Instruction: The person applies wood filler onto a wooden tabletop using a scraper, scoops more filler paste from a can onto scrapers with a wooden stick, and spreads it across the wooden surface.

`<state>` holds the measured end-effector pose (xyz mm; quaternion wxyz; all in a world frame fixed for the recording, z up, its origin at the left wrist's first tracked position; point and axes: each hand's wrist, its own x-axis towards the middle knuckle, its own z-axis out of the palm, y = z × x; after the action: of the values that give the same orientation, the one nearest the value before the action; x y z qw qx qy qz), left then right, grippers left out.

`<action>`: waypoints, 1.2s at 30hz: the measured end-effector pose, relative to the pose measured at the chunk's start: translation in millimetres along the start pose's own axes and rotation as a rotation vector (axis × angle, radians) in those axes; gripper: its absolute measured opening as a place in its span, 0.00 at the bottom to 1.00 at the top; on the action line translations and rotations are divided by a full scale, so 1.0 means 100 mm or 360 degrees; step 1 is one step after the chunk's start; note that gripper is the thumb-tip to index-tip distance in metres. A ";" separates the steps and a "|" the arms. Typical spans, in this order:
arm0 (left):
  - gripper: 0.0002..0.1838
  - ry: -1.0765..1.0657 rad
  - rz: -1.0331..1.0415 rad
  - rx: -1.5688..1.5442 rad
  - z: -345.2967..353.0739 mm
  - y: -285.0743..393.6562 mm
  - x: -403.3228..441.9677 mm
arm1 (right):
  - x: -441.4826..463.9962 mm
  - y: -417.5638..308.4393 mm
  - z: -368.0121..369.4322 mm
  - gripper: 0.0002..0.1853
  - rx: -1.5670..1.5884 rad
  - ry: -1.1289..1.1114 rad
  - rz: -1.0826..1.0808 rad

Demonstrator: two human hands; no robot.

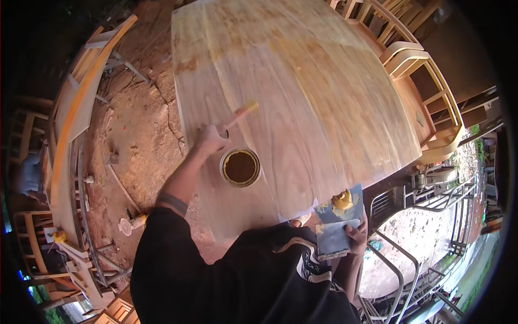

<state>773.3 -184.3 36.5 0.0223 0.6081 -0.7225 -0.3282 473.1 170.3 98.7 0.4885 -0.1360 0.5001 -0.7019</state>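
My left hand (211, 139) is closed round a flat wooden stick (237, 116) with a yellow-smeared end, over a large wooden panel (280, 97). Just below that hand stands an open round tin (240, 167) with dark brown contents and a yellow-stained rim. At the panel's near right edge, my right hand (357, 237) grips two flat blue-grey plates, perhaps putty spreaders. The upper plate (353, 200) carries a lump of yellow putty (342, 200); the lower plate (335, 236) is in front of it, with my thumb on it.
Wooden chair frames (431, 102) stand against the panel's right side. A long wooden piece with an orange edge (81, 108) is at the left. Metal tube frames (399, 264) stand at lower right. Sawdust-covered ground (143, 135) shows at left, with a cable.
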 end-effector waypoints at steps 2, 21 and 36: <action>0.29 -0.0115 0.0022 -0.0097 -0.35 0.22 -0.22 | 0.03 -0.04 -0.02 0.43 -0.0042 -0.0037 -0.0039; 0.34 -0.0045 0.0387 0.0536 0.04 1.05 -1.28 | 0.20 -0.14 -0.32 0.38 0.0078 -0.0096 -0.0126; 0.48 -0.0153 0.0282 0.0624 0.16 1.01 -1.07 | 0.38 -0.24 -0.19 0.35 -0.0117 -0.0010 -0.0118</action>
<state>707.2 -76.8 113.6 -0.1021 0.5185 -0.8233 -0.2070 429.0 150.2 98.3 0.4585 -0.1746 0.5185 -0.7003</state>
